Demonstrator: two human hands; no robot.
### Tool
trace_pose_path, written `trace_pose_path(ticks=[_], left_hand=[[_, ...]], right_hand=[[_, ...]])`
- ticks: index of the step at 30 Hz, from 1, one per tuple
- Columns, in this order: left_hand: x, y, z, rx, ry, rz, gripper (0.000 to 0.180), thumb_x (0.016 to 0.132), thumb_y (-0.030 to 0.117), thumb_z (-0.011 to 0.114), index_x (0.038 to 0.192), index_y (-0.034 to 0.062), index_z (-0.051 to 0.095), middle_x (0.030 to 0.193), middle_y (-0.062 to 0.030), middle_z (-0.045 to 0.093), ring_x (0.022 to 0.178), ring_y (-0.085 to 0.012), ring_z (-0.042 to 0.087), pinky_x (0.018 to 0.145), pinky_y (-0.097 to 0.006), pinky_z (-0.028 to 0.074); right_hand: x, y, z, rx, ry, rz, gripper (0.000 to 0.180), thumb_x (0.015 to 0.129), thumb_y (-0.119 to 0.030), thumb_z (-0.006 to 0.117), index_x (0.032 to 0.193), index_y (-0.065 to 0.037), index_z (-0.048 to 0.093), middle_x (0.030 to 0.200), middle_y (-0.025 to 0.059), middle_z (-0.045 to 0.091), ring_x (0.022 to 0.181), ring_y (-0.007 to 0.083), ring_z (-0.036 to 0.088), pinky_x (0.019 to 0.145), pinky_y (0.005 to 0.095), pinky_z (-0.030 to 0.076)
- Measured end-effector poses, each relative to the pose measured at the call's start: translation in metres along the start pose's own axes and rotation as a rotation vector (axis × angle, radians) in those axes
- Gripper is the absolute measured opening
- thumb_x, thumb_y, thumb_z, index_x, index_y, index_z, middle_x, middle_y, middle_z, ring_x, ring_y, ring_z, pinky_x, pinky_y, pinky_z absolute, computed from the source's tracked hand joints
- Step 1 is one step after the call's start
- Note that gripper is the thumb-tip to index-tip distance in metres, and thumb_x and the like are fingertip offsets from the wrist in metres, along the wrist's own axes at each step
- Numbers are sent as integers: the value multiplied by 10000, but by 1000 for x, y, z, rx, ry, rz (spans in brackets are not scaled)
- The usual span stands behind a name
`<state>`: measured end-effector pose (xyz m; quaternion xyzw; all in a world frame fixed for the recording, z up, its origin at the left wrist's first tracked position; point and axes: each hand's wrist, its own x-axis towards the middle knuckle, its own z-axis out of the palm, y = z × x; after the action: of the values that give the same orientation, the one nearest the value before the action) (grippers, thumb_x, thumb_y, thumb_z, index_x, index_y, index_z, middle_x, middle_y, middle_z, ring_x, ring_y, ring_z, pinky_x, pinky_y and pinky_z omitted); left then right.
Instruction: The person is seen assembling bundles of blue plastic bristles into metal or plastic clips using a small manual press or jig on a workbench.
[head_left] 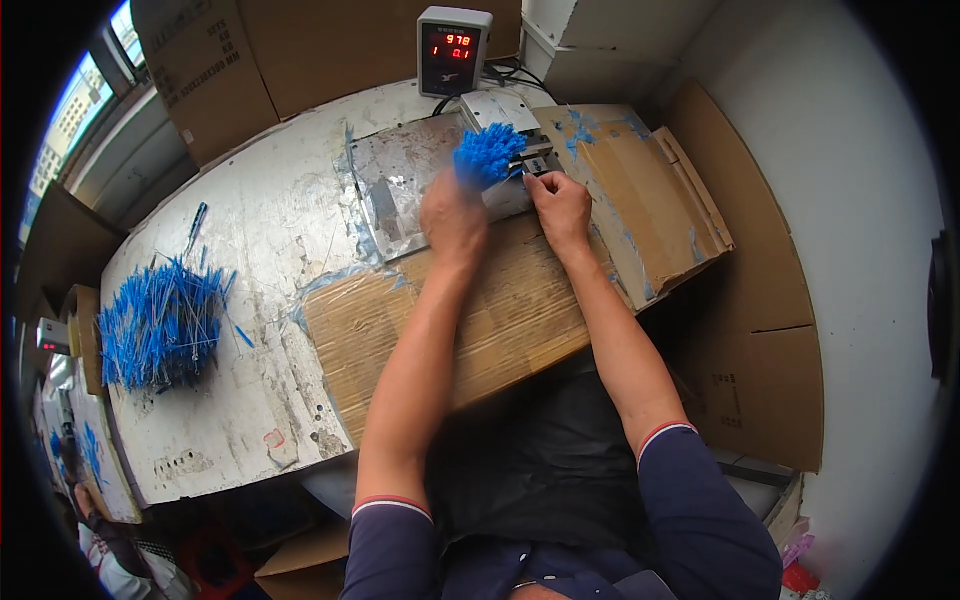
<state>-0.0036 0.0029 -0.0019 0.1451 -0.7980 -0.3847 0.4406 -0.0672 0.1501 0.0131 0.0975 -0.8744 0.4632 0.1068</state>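
Observation:
My left hand (455, 222), smeared by motion, is closed around a bundle of thin blue-tipped sticks (488, 155). Their blue ends fan out above the fist, toward the far side of the table. Just to the right, my right hand (563, 208) pinches thumb and forefinger together at the near edge of a small metal fixture (537, 158). Anything between those fingertips is too small to make out. Under the left hand lies a worn metal plate (385, 165), beside the fixture.
A loose pile of similar blue sticks with wire-like stems (165, 325) lies at the table's left. Behind it is a pen-like tool (196, 225). A counter with red digits (453, 52) stands at the back. Taped cardboard (450, 330) covers the near edge; a cardboard box (640, 195) sits right.

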Motion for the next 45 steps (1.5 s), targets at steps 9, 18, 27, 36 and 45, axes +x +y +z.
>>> trace_pose_path(ticks=[9,18,27,36,45], left_hand=[[0,1,0,91,-141,33,73,866,75,638,929,39,642,871,-214,672,851,-445,654,744,-523,490],[-3,12,2,290,-218,136,97,838,59,669,928,35,642,908,-197,679,897,-426,653,783,-518,492],[-3,7,8,327,-183,139,88,893,107,645,949,44,674,895,-196,692,859,-416,652,753,-495,497],[-59,31,-36,-461,-235,-412,191,966,240,745,928,54,754,811,-1,710,747,-103,628,711,-278,477],[-75,26,-50,-459,-212,-475,222,963,232,733,932,12,743,827,-38,729,776,-129,665,730,-310,516]], right_hand=[[1,16,6,386,164,13,308,956,-292,730,844,-5,710,676,67,690,622,144,628,609,323,494],[4,10,0,467,113,68,449,1047,-389,587,857,-1,707,660,82,679,615,167,651,602,334,494],[0,20,-7,606,115,84,467,1051,-442,571,904,-13,681,739,39,663,633,102,598,586,275,482],[6,-69,-65,447,-152,-485,703,1029,-657,418,1070,-16,705,1117,199,704,1103,375,638,994,431,468],[-1,-112,-37,40,-910,-483,821,1010,-747,271,1173,-86,730,1264,183,688,1237,387,602,1061,460,449]])
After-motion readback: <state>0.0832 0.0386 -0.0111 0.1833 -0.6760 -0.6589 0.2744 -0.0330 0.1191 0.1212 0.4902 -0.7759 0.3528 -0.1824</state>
